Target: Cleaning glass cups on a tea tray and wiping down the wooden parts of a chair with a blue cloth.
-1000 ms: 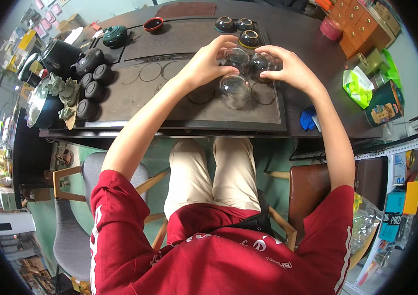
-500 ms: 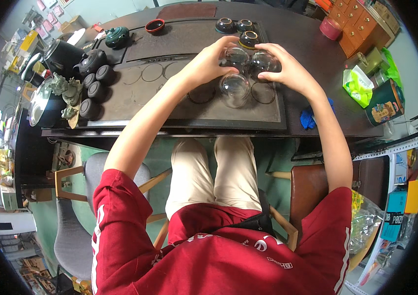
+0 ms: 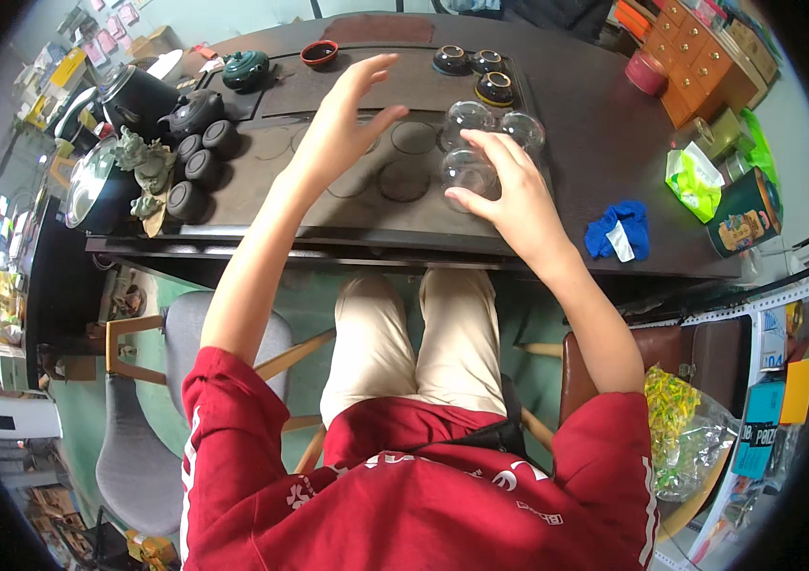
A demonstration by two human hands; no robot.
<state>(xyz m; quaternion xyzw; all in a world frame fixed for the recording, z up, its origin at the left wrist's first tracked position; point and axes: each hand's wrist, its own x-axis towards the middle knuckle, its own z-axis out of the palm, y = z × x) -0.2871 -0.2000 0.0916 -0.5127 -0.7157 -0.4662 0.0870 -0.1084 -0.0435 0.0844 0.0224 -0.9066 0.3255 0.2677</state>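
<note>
On the dark tray (image 3: 271, 205) three clear glass vessels (image 3: 461, 171) cluster, likely light, slick and fragile, best gripped round their sides; right hand (image 3: 516, 193) spreads loosely at the nearest, contact unclear, left hand (image 3: 336, 131) wide and empty.

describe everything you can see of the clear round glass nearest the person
The nearest rounded glass looks transparent, with bright reflections. It sits on the dark tray, in front of two similar glasses. The right hand partly covers its right side; contact, and whether its rim faces up, cannot be told.
</note>
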